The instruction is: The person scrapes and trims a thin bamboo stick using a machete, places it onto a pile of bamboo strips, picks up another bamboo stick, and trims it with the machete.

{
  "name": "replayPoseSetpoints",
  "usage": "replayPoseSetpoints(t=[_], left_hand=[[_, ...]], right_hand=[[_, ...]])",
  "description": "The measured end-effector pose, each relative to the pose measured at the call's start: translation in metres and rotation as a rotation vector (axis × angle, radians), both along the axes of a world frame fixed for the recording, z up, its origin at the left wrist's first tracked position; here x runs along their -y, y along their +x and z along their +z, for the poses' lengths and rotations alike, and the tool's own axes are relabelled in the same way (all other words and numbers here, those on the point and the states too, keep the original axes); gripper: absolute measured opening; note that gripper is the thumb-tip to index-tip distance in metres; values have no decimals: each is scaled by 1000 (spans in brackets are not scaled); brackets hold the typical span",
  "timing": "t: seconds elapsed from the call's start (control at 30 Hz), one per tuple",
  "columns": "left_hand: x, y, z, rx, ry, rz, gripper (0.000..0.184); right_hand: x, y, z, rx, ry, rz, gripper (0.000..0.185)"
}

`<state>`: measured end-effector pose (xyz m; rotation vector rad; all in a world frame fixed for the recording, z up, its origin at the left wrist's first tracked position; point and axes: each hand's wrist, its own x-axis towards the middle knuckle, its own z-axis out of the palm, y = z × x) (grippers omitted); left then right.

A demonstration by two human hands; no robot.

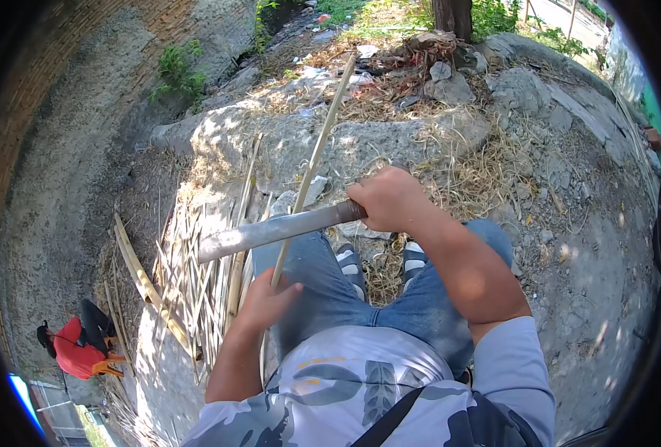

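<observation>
My right hand [391, 198] is wrapped round the dark handle of a machete [278, 229], whose broad grey blade points left across my thigh. A long, pale bamboo strip [320, 141] stands up at a slant, its lower end in my left hand [265, 299] beside my left knee. The blade crosses in front of the strip; whether the two touch I cannot tell. The thumb of my left hand sticks out to the right, and its other fingers are partly hidden.
Many split bamboo strips [196, 276] lie on the ground to my left, with a thicker bamboo piece [148, 287] beyond them. A person in red [78, 349] sits on an orange stool at far left. A rock ledge [390, 145], shavings and a tree trunk [452, 18] are ahead.
</observation>
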<state>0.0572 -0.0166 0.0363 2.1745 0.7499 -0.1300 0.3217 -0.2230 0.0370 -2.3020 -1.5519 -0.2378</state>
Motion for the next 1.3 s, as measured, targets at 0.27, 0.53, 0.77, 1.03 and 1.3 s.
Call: replayPoseSetpoints(t=[0.27,0.53,0.77,1.03,1.3], left_hand=[[-22,-26,14,-97,-57,-48,33],[-17,-36,0,-86,-88,-37,33],[-11,-17,-7,-67,49,-30,38],[-31,-37,7,-73,-114,-122,34],[-32,-40,7,-27,-27,-67,33]], right_hand=[[15,42,-12,-46,76,-260,18],[18,32,-2,-635,-86,-110,22],[4,5,3,-185,-63,-91,20],[20,32,3,-39,64,-166,16],[20,31,4,-252,24,-238,17]])
